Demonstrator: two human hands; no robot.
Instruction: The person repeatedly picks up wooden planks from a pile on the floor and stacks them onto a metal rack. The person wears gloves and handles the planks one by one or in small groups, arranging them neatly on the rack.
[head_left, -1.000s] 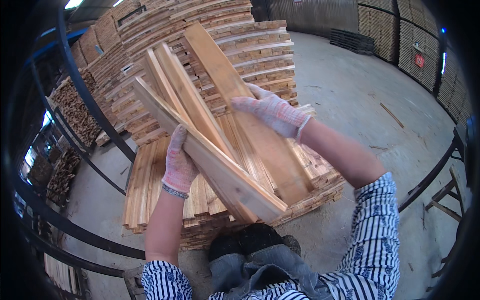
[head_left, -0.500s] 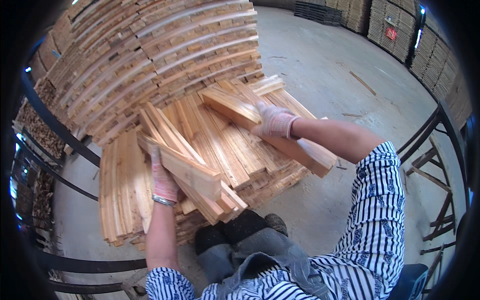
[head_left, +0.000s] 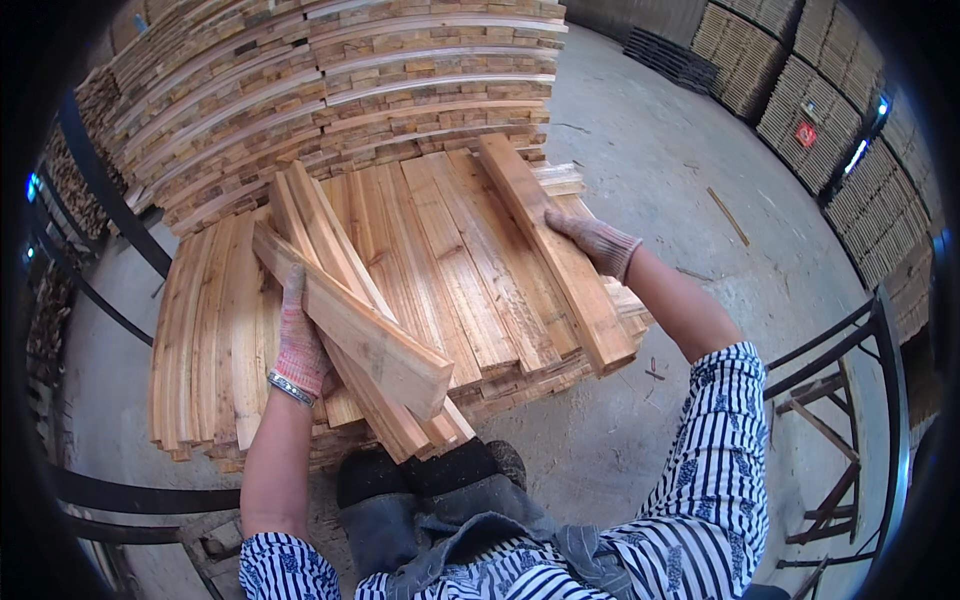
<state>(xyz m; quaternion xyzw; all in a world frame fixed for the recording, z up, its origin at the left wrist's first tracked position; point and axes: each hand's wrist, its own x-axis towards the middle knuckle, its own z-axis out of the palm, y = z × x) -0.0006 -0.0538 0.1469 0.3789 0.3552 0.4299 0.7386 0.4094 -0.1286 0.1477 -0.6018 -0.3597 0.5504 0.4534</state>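
My left hand (head_left: 302, 345), in a pinkish knitted glove, is closed on a wooden board (head_left: 360, 325) tilted on its edge. Its thumb lies against the near face; the other fingers are mostly hidden. More loose boards (head_left: 320, 225) lean slantwise beside and under that one. At the right, my gloved right hand (head_left: 597, 247) grips a thick wooden plank (head_left: 555, 255) by its right side, thumb on top. That plank lies along the right part of a layer of boards (head_left: 430, 250) laid side by side on a low stack.
A tall stack of boards (head_left: 430, 80) rises directly behind the layer. Black curved metal bars (head_left: 110, 200) stand at the left, and a metal frame (head_left: 880, 400) at the right. Bundled wood piles (head_left: 810, 120) line the far right wall. A thin stick (head_left: 728, 215) lies on the concrete floor.
The plank in my right hand has swung from a slant to lie nearly in line with the layer's boards at the right. My left hand keeps its hold on the tilted board.
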